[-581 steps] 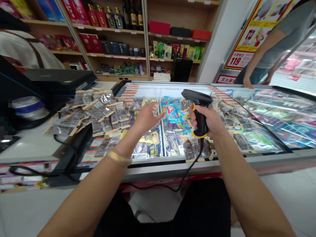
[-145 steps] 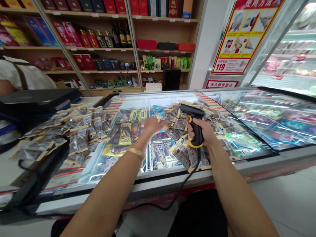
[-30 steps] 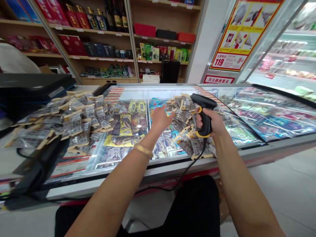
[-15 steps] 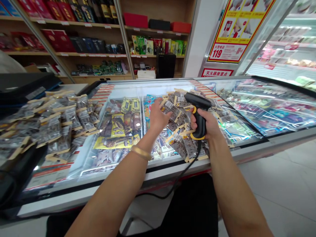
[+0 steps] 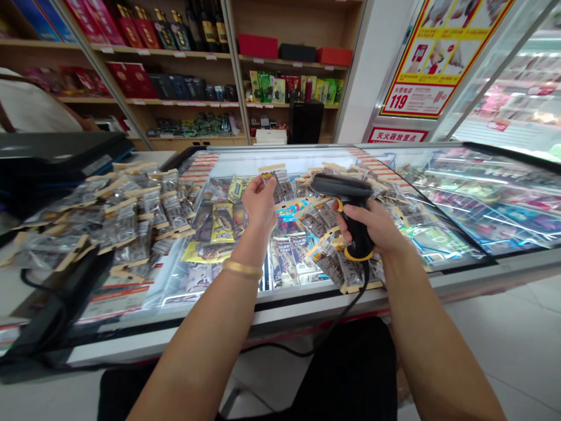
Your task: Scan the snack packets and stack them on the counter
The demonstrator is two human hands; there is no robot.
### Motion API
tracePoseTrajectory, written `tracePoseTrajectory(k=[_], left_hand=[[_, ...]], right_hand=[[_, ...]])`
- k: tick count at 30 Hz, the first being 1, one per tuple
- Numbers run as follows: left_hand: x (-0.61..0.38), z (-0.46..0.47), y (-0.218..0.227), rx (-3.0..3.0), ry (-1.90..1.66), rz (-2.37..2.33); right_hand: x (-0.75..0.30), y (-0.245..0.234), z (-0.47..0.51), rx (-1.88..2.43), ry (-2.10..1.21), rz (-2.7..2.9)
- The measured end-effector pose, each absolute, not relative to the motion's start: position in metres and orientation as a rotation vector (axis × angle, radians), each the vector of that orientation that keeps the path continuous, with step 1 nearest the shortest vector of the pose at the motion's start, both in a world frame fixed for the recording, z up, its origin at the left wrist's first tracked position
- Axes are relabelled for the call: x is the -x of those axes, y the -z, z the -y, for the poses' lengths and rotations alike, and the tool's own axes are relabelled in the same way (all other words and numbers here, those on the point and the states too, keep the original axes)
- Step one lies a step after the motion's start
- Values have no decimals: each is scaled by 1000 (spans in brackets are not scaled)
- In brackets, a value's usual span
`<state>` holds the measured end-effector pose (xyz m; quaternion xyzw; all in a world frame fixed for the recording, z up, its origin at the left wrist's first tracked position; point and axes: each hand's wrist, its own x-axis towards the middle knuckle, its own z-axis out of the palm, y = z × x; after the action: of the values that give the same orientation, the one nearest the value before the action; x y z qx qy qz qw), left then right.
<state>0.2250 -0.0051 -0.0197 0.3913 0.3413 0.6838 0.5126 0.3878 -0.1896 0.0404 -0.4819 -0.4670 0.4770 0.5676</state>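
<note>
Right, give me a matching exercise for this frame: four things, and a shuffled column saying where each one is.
1. scanner
2. gold bracelet
3. 119 poster
4. yellow packs

A. inside the display case
B. around the left forearm
C. held in the right hand
D. in the upper right of the picture

Pairs: 1-C; 2-B; 3-D; 4-A

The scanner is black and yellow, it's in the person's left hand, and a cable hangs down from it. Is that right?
No, the hand is wrong: the head view shows the scanner in the right hand. It is black and yellow, and a cable does hang down from it.
</note>
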Motion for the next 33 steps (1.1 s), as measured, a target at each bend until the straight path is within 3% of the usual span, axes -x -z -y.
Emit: tracePoseTrajectory(k=[7, 15, 33], left_hand=[[-162, 9, -4, -880, -1688, -790], [-86, -8, 4, -857, -1798, -896], [-78, -8, 17, -868, -1759, -926]], right_hand=[[-353, -54, 171, 1106, -1128, 1252], [-282, -36, 135, 1091, -1301, 1439], [-277, -11, 133, 1171, -1385, 1351]])
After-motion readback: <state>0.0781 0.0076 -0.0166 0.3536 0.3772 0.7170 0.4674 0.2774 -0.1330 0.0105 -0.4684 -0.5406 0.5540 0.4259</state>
